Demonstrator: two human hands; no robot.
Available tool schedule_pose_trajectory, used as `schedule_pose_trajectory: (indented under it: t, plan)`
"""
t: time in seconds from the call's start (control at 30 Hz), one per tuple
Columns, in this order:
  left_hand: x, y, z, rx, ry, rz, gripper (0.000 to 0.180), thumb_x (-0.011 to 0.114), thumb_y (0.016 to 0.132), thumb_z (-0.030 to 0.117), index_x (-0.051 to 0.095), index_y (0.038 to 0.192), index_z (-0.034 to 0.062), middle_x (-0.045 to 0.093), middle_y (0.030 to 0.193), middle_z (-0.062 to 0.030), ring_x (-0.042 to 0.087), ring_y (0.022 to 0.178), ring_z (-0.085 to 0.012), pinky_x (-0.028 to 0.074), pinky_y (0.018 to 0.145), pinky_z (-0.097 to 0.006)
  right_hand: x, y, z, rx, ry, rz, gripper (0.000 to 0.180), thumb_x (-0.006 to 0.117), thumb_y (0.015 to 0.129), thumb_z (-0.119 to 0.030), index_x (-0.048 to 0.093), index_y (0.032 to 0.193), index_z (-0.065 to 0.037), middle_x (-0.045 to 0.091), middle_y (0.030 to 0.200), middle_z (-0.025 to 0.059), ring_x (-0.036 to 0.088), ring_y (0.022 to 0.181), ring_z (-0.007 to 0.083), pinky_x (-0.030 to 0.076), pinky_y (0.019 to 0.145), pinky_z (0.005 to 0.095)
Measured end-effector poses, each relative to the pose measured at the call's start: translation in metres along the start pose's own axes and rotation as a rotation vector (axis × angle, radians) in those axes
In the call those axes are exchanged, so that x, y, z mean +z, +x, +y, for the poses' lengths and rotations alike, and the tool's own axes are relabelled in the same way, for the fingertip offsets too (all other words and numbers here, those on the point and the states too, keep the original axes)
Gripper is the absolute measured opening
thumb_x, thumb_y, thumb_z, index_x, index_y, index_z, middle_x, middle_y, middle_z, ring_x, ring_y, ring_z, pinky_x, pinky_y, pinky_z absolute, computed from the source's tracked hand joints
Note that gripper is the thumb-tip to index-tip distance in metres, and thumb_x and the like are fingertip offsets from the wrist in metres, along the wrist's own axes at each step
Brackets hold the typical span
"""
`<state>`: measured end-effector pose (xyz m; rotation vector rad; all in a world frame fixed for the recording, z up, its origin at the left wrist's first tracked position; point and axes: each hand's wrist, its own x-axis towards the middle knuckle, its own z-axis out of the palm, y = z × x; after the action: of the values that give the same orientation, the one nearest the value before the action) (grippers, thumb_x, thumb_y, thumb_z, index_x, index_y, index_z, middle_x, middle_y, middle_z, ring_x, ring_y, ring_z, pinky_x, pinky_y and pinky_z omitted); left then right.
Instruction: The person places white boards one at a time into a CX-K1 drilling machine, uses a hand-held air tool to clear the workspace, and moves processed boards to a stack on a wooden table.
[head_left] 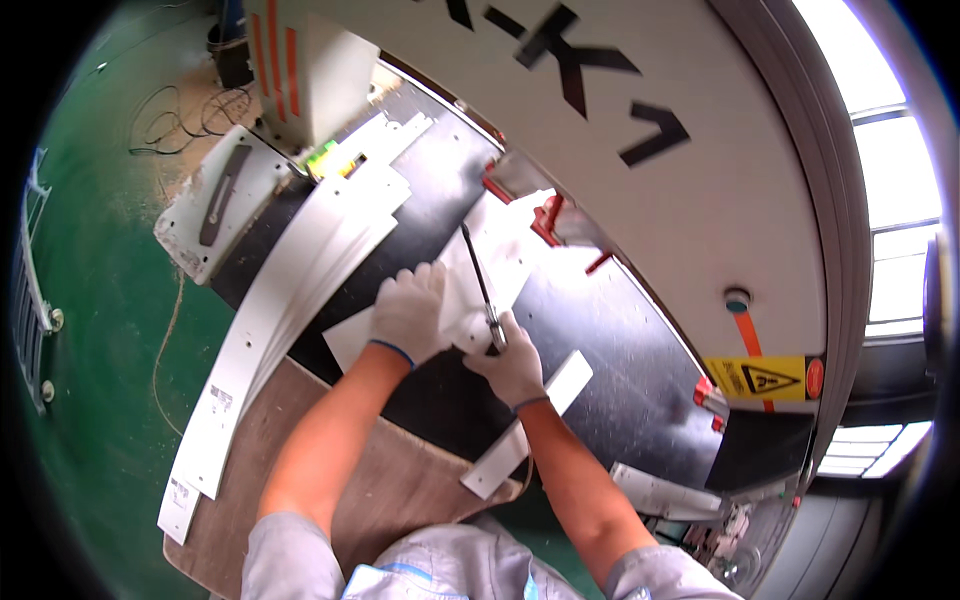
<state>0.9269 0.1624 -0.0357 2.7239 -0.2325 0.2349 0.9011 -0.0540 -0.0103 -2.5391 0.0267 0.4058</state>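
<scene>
My right hand (510,365), in a pale work glove with a dark cuff, is closed round an air blow gun (495,328). The gun has a silver body, and its long thin black nozzle points away from me over a white panel (465,290). Close by on the left, my left hand (410,312), gloved the same way, rests on this panel with its fingers only slightly bent. The panel lies on the black machine table (620,340), its far end near the red clamps (547,220). Its middle is partly covered by my hands.
To the left, long curved white strips (290,260) lie stacked across the table and a brown wooden board (270,450). A narrow white strip (480,475) lies under my right forearm. The large white machine housing (640,240) overhangs the far side. A yellow tool (352,165) sits on the stack.
</scene>
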Motion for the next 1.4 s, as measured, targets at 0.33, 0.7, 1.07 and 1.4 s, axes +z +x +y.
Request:
schedule_pose_trajectory:
  t: [0.33,0.7,1.07,1.4]
  plan:
    - [-0.007,0.006,-0.006,0.012,-0.006,-0.016,0.096,0.092,0.066,0.050,0.057,0.140,0.0000,0.063,0.108,-0.0080,0.065,0.095,-0.0257,0.050,0.078,-0.039,-0.005,0.008,-0.011,0.110,0.026,-0.063,0.115,0.097,0.070,-0.028,0.039,0.164,0.003,0.064,0.134,0.0248,0.064,0.126,0.0403,0.052,0.109,0.0426]
    - [-0.016,0.008,-0.002,0.037,-0.028,-0.105,0.090,0.093,0.062,0.037,0.056,0.138,0.0060,0.064,0.112,-0.0083,0.065,0.105,-0.0300,0.053,0.087,-0.044,-0.007,0.011,-0.024,0.111,-0.033,-0.040,0.091,0.094,0.067,-0.036,0.053,0.136,0.006,0.065,0.127,0.0235,0.068,0.115,0.0409,0.057,0.099,0.0452]
    - [-0.011,0.055,0.054,0.184,0.206,-0.075,0.027,0.072,0.088,0.017,0.068,0.113,0.0099,0.069,0.105,-0.0106,0.071,0.100,-0.0318,0.055,0.091,-0.049,-0.067,-0.124,0.025,0.204,0.202,0.104,0.033,0.072,0.097,-0.032,0.067,0.104,-0.001,0.071,0.094,0.0235,0.070,0.094,0.0452,0.054,0.084,0.0504]
    - [0.009,0.030,0.090,0.147,0.135,0.024,0.045,0.070,0.090,0.022,0.069,0.135,0.0144,0.055,0.151,-0.0157,0.044,0.142,-0.0494,0.032,0.119,-0.070,-0.101,-0.209,0.070,0.362,0.379,0.136,0.036,0.074,0.098,-0.032,0.072,0.118,-0.002,0.072,0.094,0.0187,0.071,0.089,0.0358,0.054,0.087,0.0438]
